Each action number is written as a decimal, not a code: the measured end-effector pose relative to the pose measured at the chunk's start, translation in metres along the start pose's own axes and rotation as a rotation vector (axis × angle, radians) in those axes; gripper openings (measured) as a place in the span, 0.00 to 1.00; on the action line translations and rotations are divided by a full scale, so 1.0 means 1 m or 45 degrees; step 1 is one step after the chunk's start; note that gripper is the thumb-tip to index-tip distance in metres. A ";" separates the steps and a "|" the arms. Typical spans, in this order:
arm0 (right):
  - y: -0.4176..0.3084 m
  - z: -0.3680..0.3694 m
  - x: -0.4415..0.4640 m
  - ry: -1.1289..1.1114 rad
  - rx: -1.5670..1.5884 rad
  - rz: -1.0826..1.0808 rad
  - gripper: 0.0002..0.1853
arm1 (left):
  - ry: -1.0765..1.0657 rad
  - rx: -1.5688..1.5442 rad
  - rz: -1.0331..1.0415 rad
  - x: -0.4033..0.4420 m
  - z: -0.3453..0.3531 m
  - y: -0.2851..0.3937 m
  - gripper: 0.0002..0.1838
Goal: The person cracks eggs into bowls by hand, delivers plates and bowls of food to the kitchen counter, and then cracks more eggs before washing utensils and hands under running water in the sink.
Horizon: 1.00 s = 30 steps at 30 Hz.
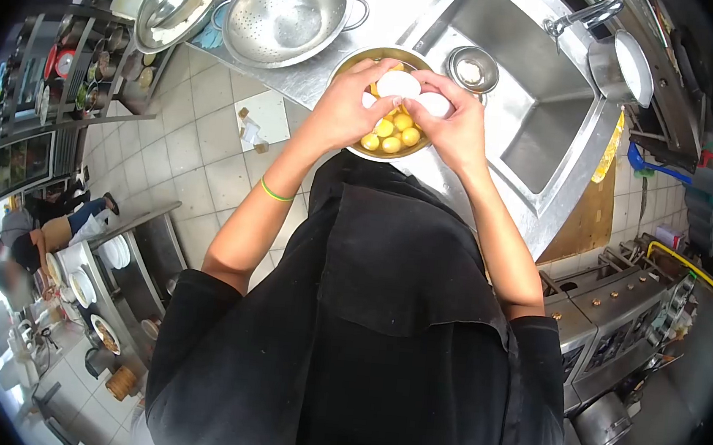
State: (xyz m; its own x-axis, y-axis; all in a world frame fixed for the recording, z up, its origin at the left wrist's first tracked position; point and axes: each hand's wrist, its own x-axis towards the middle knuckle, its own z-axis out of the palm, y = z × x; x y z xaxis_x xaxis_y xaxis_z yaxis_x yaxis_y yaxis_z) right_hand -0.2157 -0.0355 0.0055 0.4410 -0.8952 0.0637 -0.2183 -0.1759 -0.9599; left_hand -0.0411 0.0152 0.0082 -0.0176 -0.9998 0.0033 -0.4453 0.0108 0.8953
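Observation:
A round metal bowl (405, 155) stands at the counter edge in front of me, with several whole egg yolks (391, 144) in it. Both my hands meet above the bowl, thumbs nearly touching. My left hand (348, 107) curls its fingers around a white egg (399, 85). In my right hand (460, 126), another white egg (435, 105) is held between thumb and fingers. A further bit of white shows beneath my left fingers. Whether the shells are whole or cracked I cannot tell.
Left of the bowl stand a metal colander (288, 17) and a bowl with white contents (193, 5). A small metal bowl (472, 69) sits by the sink (541, 145) on the right. Stoves (612, 308) are at lower right; another person (54, 238) works far left.

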 end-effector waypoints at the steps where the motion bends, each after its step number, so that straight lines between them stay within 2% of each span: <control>1: -0.003 0.002 -0.001 0.049 -0.026 -0.009 0.16 | 0.099 0.089 0.066 -0.001 0.003 0.003 0.26; 2: -0.004 0.003 -0.002 0.049 -0.021 -0.004 0.16 | 0.195 0.178 0.129 -0.003 0.006 0.006 0.25; 5: -0.009 0.004 0.000 0.065 -0.219 -0.064 0.16 | 0.211 0.357 0.148 -0.006 0.007 0.012 0.24; 11: -0.008 0.005 -0.004 0.095 -0.511 -0.175 0.18 | 0.175 0.381 0.106 -0.007 0.006 0.017 0.23; 14: -0.001 -0.003 0.003 0.151 -0.534 -0.291 0.18 | 0.132 0.344 0.104 -0.009 0.000 0.017 0.25; 15: -0.002 -0.006 0.004 0.137 -0.584 -0.407 0.18 | 0.129 0.347 0.104 -0.010 -0.002 0.016 0.25; 16: -0.002 -0.008 0.005 0.122 -0.635 -0.522 0.18 | 0.143 0.421 0.191 -0.008 -0.005 0.014 0.25; 20: -0.006 -0.012 0.006 0.135 -0.719 -0.624 0.18 | 0.150 0.560 0.376 -0.002 -0.016 0.017 0.27; 22: -0.008 -0.009 0.004 0.120 -0.554 -0.481 0.17 | 0.139 0.598 0.338 -0.001 -0.016 0.027 0.29; 23: 0.002 -0.005 0.004 0.131 -0.554 -0.479 0.17 | 0.097 0.670 0.225 0.002 -0.014 0.033 0.30; 24: 0.018 0.000 0.003 0.080 -0.274 -0.368 0.17 | 0.054 0.739 0.117 0.004 -0.012 0.039 0.32; 25: 0.033 0.000 0.003 0.033 0.003 -0.256 0.17 | 0.047 0.737 0.134 0.006 -0.010 0.043 0.32; 26: 0.029 -0.006 -0.001 0.053 -0.007 -0.257 0.17 | 0.050 0.713 0.116 0.009 -0.008 0.047 0.33; 28: 0.019 -0.018 -0.015 -0.059 0.733 0.528 0.14 | 0.036 0.679 0.117 0.016 -0.001 0.050 0.35; 30: 0.022 -0.036 -0.024 0.000 0.806 0.547 0.16 | 0.155 0.462 0.202 0.027 0.001 0.047 0.37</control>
State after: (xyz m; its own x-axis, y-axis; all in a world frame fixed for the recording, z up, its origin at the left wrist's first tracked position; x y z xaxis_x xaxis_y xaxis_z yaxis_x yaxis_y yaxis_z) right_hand -0.2627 -0.0324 -0.0073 0.4298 -0.8320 -0.3507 0.1702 0.4561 -0.8735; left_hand -0.0640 -0.0109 0.0499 -0.0153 -0.9796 0.2005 -0.7327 0.1475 0.6644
